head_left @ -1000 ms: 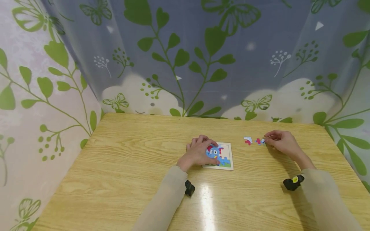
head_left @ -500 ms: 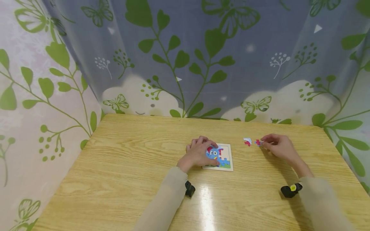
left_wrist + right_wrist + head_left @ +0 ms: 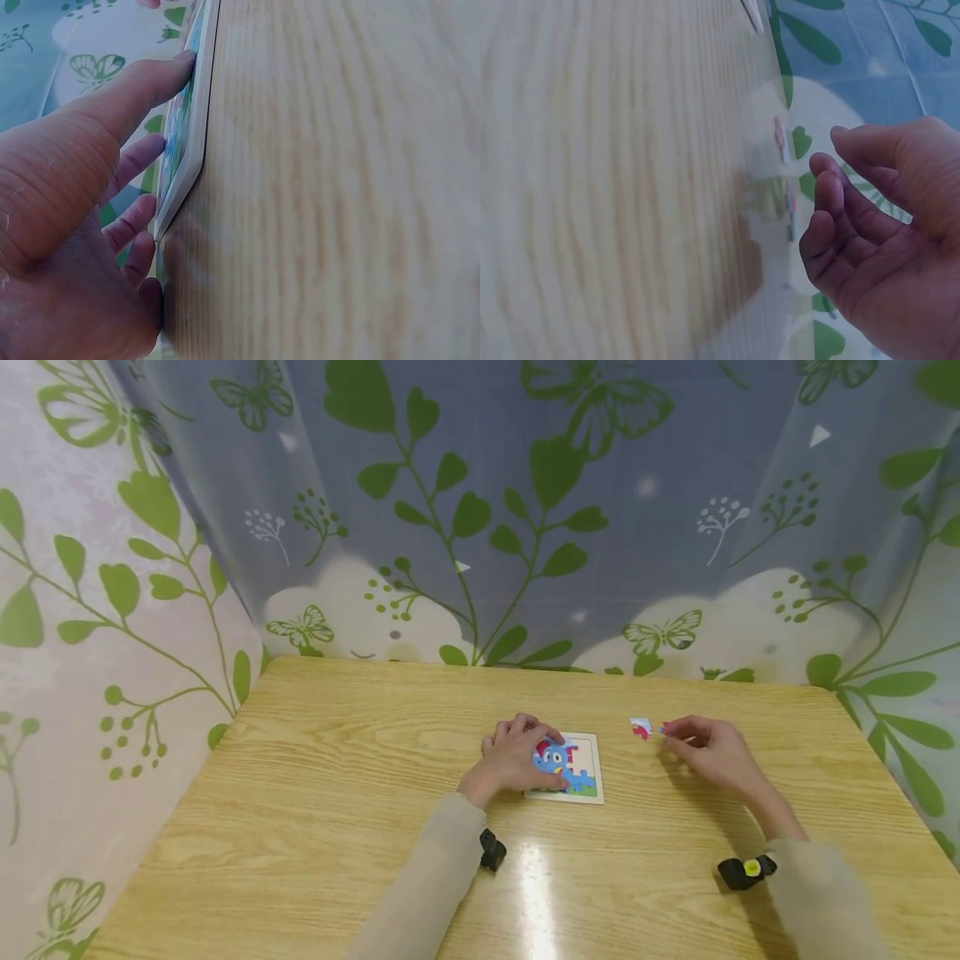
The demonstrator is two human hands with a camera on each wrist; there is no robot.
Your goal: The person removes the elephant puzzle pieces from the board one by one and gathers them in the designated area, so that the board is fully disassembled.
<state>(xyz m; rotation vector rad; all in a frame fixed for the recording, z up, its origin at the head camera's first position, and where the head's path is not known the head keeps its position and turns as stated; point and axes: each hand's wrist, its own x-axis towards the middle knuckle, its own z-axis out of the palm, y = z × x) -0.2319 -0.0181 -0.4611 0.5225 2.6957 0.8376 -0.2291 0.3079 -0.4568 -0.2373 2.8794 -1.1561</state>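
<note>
A square jigsaw puzzle [image 3: 588,768] in a pale frame lies on the table, its picture a blue cartoon animal with bare gaps at the right. My left hand [image 3: 510,756] rests across its left part; in the left wrist view the thumb [image 3: 161,75] presses on the puzzle and the other fingers lie loosely by its edge. My right hand [image 3: 712,752] hovers just over the loose puzzle pieces, thumb and fingertips apart with nothing seen between them. A white-and-red puzzle piece [image 3: 640,728] lies to its left. A red-and-blue piece [image 3: 663,727] is partly hidden by the fingertips.
The wood-grain table [image 3: 337,760] reaches back to a leaf-patterned curtain [image 3: 487,527]. More patterned cloth [image 3: 112,610] hangs at the left side. Black wrist cameras [image 3: 492,850] sit at both sleeves.
My right hand has moved left and slightly toward me, from the right end of the loose pieces to over the red-and-blue one, now covering more of it. My left hand has stayed on the puzzle.
</note>
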